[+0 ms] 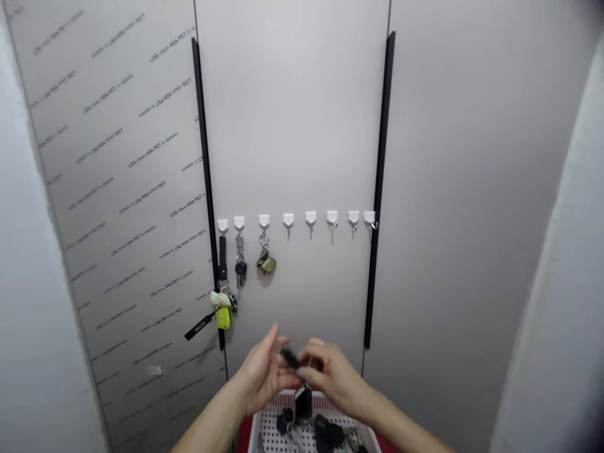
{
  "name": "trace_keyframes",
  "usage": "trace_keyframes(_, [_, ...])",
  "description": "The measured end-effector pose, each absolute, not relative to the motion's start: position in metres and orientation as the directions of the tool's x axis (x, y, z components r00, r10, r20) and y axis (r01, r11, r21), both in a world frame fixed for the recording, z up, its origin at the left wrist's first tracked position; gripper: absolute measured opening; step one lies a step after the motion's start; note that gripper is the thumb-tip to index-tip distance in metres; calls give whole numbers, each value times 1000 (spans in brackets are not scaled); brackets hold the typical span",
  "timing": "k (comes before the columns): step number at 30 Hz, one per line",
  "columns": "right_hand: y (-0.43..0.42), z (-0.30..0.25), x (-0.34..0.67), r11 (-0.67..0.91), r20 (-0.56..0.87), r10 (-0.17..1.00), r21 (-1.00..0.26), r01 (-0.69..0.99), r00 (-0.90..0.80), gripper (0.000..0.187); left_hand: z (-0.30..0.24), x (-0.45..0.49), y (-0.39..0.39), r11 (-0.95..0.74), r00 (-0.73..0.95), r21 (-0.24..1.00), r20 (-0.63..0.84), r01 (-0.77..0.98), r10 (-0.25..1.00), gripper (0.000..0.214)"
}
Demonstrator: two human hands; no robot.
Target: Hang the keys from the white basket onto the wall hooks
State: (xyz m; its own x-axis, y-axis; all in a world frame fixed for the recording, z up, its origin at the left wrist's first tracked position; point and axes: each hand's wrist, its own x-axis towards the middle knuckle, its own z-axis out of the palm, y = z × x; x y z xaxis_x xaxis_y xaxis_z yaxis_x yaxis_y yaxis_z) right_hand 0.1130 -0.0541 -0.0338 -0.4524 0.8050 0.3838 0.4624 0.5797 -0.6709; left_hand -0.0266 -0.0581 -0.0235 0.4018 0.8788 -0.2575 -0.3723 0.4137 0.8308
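My right hand (333,374) pinches a keychain above the basket, its dark fob (303,401) hanging below the fingers. A blurred black piece (289,358) of it sticks out toward my left hand (264,374). That hand is open, palm turned inward, fingers apart beside the black piece; whether they touch I cannot tell. Under both hands is a white perforated basket (285,396) with several dark keys and fobs (328,434) in it.
A row of white adhesive hooks (288,219) runs across the pale door panel (292,126). The three leftmost carry a black strap keychain with a yellow-green tag (224,318), a key bunch (240,269) and keys with a brass-coloured piece (268,265). Black vertical handles (383,157) flank the panel.
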Motion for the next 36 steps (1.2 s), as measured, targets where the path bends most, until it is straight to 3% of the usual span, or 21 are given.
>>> trace_keyframes(2, [-45, -26, 109, 444, 341, 886, -821, 360, -316, 14, -21, -23, -56, 354, 398, 839, -183, -413, 899, 50])
trace_keyframes(4, [-33, -12, 104, 363, 313, 926, -891, 272, -211, 16, -18, -16, -51, 216, 343, 886, -70, -411, 937, 39])
trace_keyframes(8, [-4, 28, 91, 452, 477, 878, -843, 290, 18, 17, 2, 5, -28, -170, 112, 952, 204, -255, 973, 22])
trace_keyframes(13, [25, 73, 81, 505, 539, 841, -813, 291, 46, 19, 38, 16, 4, -320, -40, 931, 318, -176, 947, 14])
trace_keyframes(17, [40, 89, 78, 448, 478, 878, -846, 289, 38, 21, 53, 13, 17, -337, -67, 935, 331, -115, 941, 10])
trace_keyframes(24, [63, 86, 78, 347, 439, 891, -824, 448, 117, 20, 54, 13, 24, -274, -23, 960, 273, -59, 962, 7])
trace_keyframes(28, [67, 82, 83, 313, 419, 900, -812, 493, 119, 23, 48, 12, 27, -274, 11, 955, 275, 112, 961, 15])
trace_keyframes(32, [54, 69, 89, 374, 503, 859, -743, 555, 94, 24, 22, 7, 21, -338, -84, 908, 367, 246, 926, 34])
trace_keyframes(36, [18, 15, 102, 461, 550, 833, -643, 611, -50, 29, -37, -5, -2, -282, 92, 926, 267, 252, 959, 29])
